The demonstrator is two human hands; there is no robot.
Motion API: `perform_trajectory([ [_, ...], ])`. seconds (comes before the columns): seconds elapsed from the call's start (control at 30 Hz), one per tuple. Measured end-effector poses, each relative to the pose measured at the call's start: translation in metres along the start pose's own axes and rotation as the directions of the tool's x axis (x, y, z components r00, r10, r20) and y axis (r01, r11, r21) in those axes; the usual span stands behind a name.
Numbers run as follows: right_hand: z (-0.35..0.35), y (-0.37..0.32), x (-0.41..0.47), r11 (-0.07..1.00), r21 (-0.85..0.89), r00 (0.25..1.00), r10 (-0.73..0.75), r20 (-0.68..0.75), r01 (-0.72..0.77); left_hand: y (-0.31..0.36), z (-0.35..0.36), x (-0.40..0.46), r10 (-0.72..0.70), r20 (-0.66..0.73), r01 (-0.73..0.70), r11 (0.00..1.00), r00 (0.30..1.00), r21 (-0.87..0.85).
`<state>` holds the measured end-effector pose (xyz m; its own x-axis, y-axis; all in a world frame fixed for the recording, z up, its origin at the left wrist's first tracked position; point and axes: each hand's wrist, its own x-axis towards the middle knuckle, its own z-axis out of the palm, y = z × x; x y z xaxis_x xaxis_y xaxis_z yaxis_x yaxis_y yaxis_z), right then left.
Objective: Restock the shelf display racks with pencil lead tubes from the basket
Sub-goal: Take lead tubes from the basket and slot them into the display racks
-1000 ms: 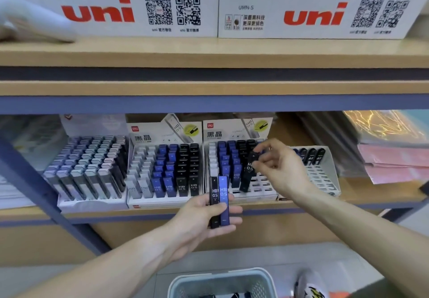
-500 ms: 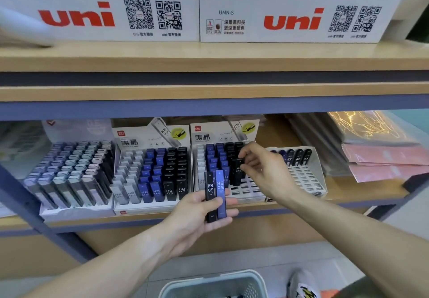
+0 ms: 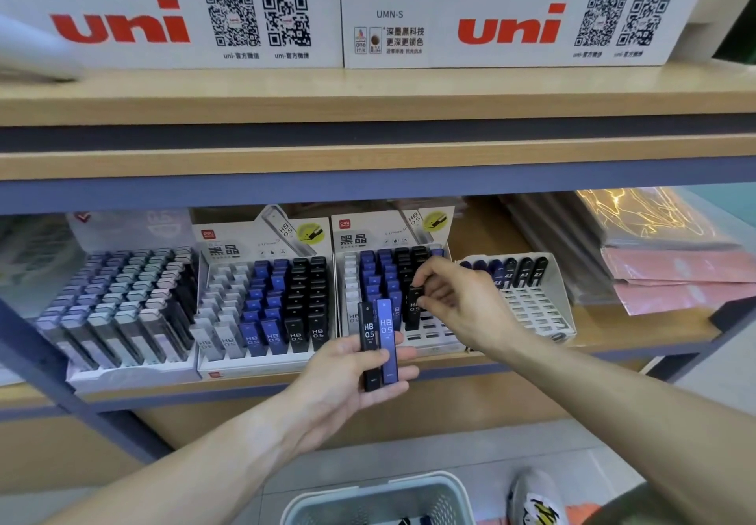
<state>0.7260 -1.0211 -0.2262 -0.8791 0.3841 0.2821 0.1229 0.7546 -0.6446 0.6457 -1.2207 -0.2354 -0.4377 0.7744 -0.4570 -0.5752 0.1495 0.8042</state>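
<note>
Holding two pencil lead tubes side by side in my left hand (image 3: 347, 381), I have a black tube (image 3: 368, 344) on the left and a blue tube (image 3: 387, 340) on the right, both upright, both marked HB 0.5, with my thumb pressed across their fronts and my fingers curled behind them. My right hand (image 3: 462, 303) pinches a third tube, a black one (image 3: 414, 307), between thumb and fingertips, its lower end down among the slots of the third display rack (image 3: 352, 238), in the black columns beside the blue ones; whether it is fully seated I cannot tell. Four racks stand in a row on the lower shelf (image 3: 638, 332). The first rack (image 3: 135, 373), furthest left, is packed with pale grey and lilac tubes, too many and too blurred for me to count. The second rack (image 3: 229, 238) shows two columns of white tubes, two of blue and two of black. The third has its front rows of slots open on the right. The fourth rack (image 3: 560, 291), a plain white one, carries a single back row of about six dark tubes. Below, at the bottom edge of view, sits the pale basket (image 3: 311, 504) on the floor, with my shoe (image 3: 532, 500) just beside it. Two white uni boxes (image 3: 122, 29) stand on the upper shelf (image 3: 368, 99), and pink packets (image 3: 675, 275) lie stacked to the right of the racks.
</note>
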Motion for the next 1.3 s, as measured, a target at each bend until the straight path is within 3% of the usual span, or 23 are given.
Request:
perform_trajectory([
  [0.23, 0.001, -0.006, 0.001, 0.998, -0.056, 0.994, 0.023, -0.109, -0.029, -0.001, 0.001, -0.001, 0.012, 0.016, -0.012, 1.000, 1.000, 0.026],
  [0.3, -0.001, -0.016, 0.000, 0.993, 0.085, 0.988, 0.096, -0.125, -0.085, -0.001, 0.002, -0.002, 0.006, 0.027, -0.007, 1.000, 1.000, 0.020],
  [0.4, -0.002, -0.028, -0.005, 0.912, 0.359, 0.980, 0.179, 0.092, -0.200, 0.000, 0.003, -0.004, -0.002, 0.039, 0.002, 1.000, 0.999, 0.008],
  [0.47, 0.000, -0.028, -0.007, 0.902, 0.377, 0.971, 0.151, 0.186, -0.212, 0.000, 0.004, -0.004, -0.007, 0.040, 0.006, 1.000, 0.999, 0.001],
  [0.57, 0.001, -0.027, -0.006, 0.888, 0.398, 0.969, 0.169, 0.180, -0.229, 0.000, 0.004, -0.005, -0.016, 0.019, 0.016, 1.000, 1.000, -0.013],
  [0.67, -0.001, -0.026, -0.004, 0.881, 0.422, 0.977, 0.200, 0.078, -0.214, 0.000, -0.001, -0.005, -0.054, -0.024, 0.052, 0.994, 0.998, -0.094],
  [0.83, -0.002, -0.023, -0.004, 0.932, 0.344, 0.986, 0.152, -0.073, -0.118, -0.006, -0.015, -0.008, -0.094, -0.114, 0.083, 0.992, 0.989, -0.092],
  [1.03, 0.006, -0.021, -0.006, 0.985, 0.172, 0.998, 0.028, -0.054, -0.018, -0.009, -0.017, -0.013, -0.059, -0.167, 0.049, 0.997, 0.984, -0.066],
  [1.3, 0.019, -0.028, -0.006, 0.980, 0.197, 1.000, -0.020, -0.023, 0.025, -0.010, -0.020, -0.012, 0.024, -0.196, -0.008, 0.997, 0.980, 0.082],
])
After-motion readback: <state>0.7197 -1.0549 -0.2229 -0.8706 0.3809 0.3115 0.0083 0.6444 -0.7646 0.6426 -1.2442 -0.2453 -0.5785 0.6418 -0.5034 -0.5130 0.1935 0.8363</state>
